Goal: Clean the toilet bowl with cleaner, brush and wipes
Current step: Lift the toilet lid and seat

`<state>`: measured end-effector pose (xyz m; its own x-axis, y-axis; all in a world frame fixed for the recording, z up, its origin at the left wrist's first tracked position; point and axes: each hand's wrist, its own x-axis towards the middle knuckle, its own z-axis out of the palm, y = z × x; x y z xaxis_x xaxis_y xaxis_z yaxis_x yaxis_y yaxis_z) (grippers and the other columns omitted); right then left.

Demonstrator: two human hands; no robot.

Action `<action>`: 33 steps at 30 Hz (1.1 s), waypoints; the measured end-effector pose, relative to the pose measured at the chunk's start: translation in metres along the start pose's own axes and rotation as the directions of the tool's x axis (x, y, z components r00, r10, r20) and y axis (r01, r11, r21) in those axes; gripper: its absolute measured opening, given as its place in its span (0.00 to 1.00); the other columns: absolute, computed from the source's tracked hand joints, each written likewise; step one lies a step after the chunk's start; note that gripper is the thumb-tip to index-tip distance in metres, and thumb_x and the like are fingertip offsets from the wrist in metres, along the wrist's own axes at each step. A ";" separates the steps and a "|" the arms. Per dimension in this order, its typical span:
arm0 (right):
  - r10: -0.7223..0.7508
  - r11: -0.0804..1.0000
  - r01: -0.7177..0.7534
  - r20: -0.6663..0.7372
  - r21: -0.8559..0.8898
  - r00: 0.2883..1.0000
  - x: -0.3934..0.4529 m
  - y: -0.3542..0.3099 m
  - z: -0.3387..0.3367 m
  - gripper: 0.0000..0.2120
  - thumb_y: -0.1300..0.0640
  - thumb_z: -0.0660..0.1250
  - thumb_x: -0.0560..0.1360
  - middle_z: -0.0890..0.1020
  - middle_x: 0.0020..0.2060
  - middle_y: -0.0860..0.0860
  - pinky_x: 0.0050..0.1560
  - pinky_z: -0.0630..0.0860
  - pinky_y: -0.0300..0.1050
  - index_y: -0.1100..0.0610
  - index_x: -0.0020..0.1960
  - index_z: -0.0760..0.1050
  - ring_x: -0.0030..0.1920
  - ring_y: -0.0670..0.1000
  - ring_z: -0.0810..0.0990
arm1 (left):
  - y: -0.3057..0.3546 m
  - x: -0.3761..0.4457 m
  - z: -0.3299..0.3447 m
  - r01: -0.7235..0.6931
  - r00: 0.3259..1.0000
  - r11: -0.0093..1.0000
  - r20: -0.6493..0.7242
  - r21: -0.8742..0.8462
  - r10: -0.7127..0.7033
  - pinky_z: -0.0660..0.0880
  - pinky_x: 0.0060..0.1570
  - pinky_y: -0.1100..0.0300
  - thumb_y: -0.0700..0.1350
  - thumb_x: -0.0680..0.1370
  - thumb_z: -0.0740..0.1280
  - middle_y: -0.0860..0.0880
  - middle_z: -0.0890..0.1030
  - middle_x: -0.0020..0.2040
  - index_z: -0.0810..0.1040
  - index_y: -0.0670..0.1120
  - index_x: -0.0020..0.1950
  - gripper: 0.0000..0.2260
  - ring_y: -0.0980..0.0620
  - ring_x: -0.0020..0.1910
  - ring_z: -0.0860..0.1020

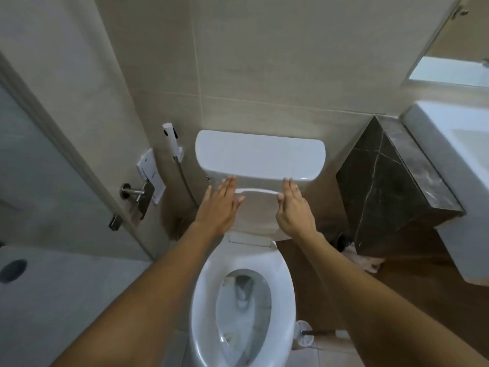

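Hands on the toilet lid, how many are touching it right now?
2: the left hand on the raised lid's left edge, the right hand on its right edge.

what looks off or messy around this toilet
The bowl looks soiled: dark smears and specks show on its inner wall, though blur hides what they are. On the floor right of the toilet, crumpled pinkish stuff lies against the dark marble block. The lid stands up, both hands flat on it.

One head-worn wide-angle view — looking steeply down, close over the toilet (242, 300) — facing the wall.
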<state>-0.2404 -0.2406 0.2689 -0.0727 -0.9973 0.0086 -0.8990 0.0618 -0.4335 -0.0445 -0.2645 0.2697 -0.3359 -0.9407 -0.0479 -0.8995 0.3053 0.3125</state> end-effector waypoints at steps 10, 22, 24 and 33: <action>0.122 0.992 -0.120 0.063 -0.035 0.991 0.093 0.000 -0.011 0.26 0.49 0.41 0.83 0.44 0.78 0.51 0.75 0.45 0.54 0.56 0.79 0.41 0.78 0.51 0.43 | -0.016 0.090 -0.015 -0.035 0.998 0.998 0.053 0.055 0.032 0.42 0.74 0.49 0.57 0.83 0.43 0.49 0.42 0.79 0.39 0.44 0.78 0.28 0.52 0.77 0.43; 0.139 0.985 -0.130 0.074 -0.112 0.988 0.110 0.002 -0.015 0.27 0.47 0.40 0.83 0.44 0.78 0.52 0.75 0.43 0.55 0.56 0.79 0.41 0.77 0.53 0.41 | -0.013 0.107 -0.024 0.001 0.995 0.996 0.096 0.087 -0.009 0.40 0.73 0.47 0.58 0.82 0.43 0.47 0.40 0.78 0.36 0.45 0.77 0.30 0.51 0.77 0.41; 0.125 0.983 -0.115 0.062 -0.145 0.990 0.100 0.004 -0.019 0.28 0.46 0.41 0.83 0.44 0.78 0.53 0.75 0.43 0.55 0.57 0.79 0.42 0.77 0.53 0.41 | -0.011 0.102 -0.029 -0.008 0.997 0.993 0.080 0.116 -0.001 0.40 0.73 0.47 0.58 0.82 0.44 0.47 0.40 0.78 0.37 0.45 0.77 0.29 0.50 0.77 0.41; 0.022 0.960 0.010 0.108 -0.281 0.994 0.012 0.013 -0.032 0.30 0.43 0.43 0.82 0.47 0.78 0.54 0.75 0.45 0.53 0.57 0.79 0.44 0.78 0.53 0.43 | 0.019 0.038 -0.043 0.026 0.999 0.986 0.032 0.167 -0.032 0.43 0.74 0.47 0.58 0.82 0.45 0.44 0.42 0.78 0.42 0.43 0.78 0.30 0.47 0.77 0.42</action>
<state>-0.2667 -0.2510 0.2925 -0.0450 -0.9941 -0.0985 -0.9847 0.0607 -0.1631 -0.0620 -0.3006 0.3142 -0.3159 -0.9446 -0.0887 -0.9419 0.3010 0.1487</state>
